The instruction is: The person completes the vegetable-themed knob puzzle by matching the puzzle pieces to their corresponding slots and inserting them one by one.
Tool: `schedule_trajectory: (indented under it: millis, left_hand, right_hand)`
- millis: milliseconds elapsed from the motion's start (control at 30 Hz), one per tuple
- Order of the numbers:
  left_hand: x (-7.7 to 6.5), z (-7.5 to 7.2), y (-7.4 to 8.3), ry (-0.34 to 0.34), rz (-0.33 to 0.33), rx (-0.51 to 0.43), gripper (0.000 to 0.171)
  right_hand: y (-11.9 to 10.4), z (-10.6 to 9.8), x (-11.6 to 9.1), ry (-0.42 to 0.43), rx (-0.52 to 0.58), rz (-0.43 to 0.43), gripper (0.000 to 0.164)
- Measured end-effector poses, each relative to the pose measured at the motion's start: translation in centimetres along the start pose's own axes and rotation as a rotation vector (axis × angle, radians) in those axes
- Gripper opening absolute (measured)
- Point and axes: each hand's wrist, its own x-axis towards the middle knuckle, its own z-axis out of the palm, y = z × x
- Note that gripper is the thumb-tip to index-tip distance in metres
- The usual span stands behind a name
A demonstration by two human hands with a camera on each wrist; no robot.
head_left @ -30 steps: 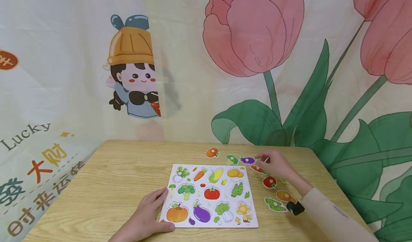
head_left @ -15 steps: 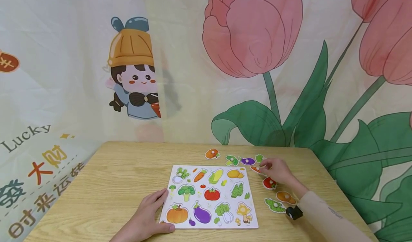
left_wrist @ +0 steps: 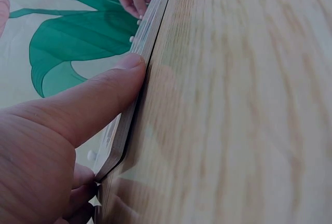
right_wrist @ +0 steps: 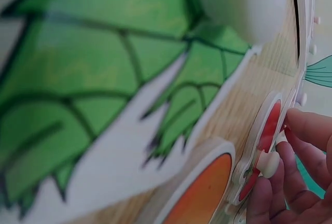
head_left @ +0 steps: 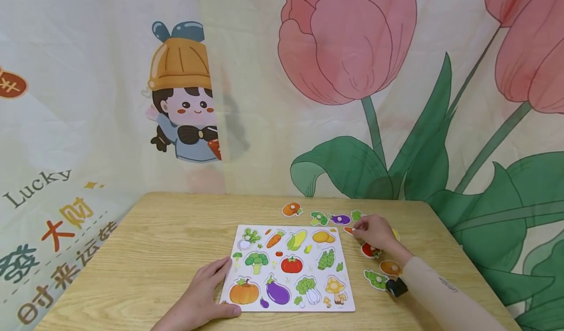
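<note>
Now the right hand (head_left: pixel 374 232) is at the carrot piece (head_left: pixel 349 230), fingers curled in a pinch on it, just off the upper right of the white board (head_left: pixel 286 277). That visible orange tip points left, towards the board, its long axis slanting mostly crosswise (the rest is hidden by the fingers). Well apart, the left hand (head_left: pixel 200 294) lies at the board's lower left corner, fingers and thumb laid along the edges, not curled round. Flat, white-rimmed cut-outs, these, with pale rounded knobs (right_wrist: pixel 268 164); the tomato piece (head_left: pixel 369 250) sits just below, on a bench (head_left: pixel 176 243) of wavy wood grain.
</note>
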Motion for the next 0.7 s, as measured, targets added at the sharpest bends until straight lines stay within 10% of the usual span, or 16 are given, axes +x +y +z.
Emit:
schedule_trajectory:
  millis: [700]
  left_hand:
    - [-0.1,0.0,0.1,0.003,-0.008,0.000,0.123]
  right_hand:
    - [-3.8,-0.3,0.6,-0.064,-0.044,-0.177,0.005]
